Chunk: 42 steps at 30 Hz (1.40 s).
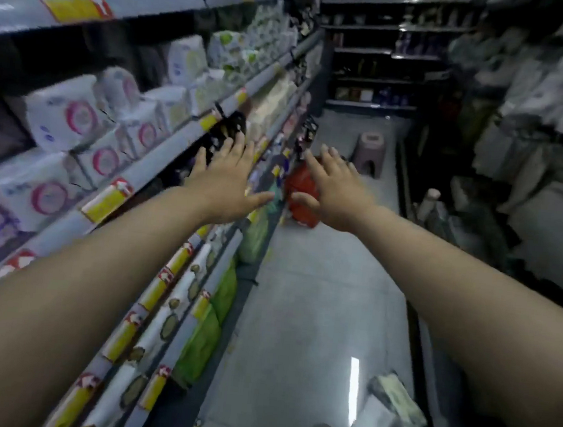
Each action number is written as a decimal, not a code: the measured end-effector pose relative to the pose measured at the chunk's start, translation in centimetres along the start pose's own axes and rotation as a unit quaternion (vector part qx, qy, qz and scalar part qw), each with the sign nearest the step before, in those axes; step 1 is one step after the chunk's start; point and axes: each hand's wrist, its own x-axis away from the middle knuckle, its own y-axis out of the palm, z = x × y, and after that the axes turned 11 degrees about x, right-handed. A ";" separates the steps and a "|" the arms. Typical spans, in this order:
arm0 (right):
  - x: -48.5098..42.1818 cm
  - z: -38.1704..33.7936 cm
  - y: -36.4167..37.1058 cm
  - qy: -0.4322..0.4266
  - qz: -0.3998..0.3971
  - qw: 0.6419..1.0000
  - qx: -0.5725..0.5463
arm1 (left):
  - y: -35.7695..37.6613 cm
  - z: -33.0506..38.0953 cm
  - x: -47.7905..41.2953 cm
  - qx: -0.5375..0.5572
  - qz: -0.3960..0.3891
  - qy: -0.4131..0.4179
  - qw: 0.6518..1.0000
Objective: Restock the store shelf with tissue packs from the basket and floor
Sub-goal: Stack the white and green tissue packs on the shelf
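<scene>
While both arms reached out along the aisle, the left hand (pixel 225 180) and the right hand (pixel 334 191) were spread flat, palms down, fingers apart, and neither held anything. What the coming move seemed to turn on lay straight ahead of them: a red basket (pixel 304 195) sat on the floor (pixel 316 302) against the foot of the shelf (pixel 161 164), partly hidden behind the right hand, so that hand looked the nearer of the 2; whether it touched the rim I could not tell. What the basket held could not be made out. The left hand hovered in front of the shelf edge, near a dark gap among the stock where packs might go. White tissue packs with pink rings (pixel 66 117) filled the tier at that height, their long sides facing the aisle. Nearer the person's feet, at the bottom right, a loose pale pack (pixel 396 396) lay on the floor, tilted, well apart from both hands and behind their reach. Green packs (pixel 253 238) leaned along the lowest tier between the person and the basket, and a small pink stool (pixel 370 153) stood beyond it. Nothing seemed to block the way to the basket, though I judged reaching it would need a stoop.
</scene>
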 end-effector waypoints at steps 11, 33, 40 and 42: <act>20.0 13.4 15.1 0.221 -0.177 0.958 -0.036 | 20.5 16.5 -2.2 0.024 -0.181 0.168 0.969; 39.8 16.0 42.5 0.329 -0.365 0.862 -0.122 | 50.6 25.5 2.5 -0.039 -0.384 0.227 0.894; 42.2 11.3 45.2 0.336 -0.372 0.857 -0.120 | 53.9 21.6 7.1 -0.038 -0.412 0.232 0.881; 42.5 9.9 46.0 0.341 -0.380 0.852 -0.115 | 54.7 19.9 8.1 -0.050 -0.407 0.236 0.881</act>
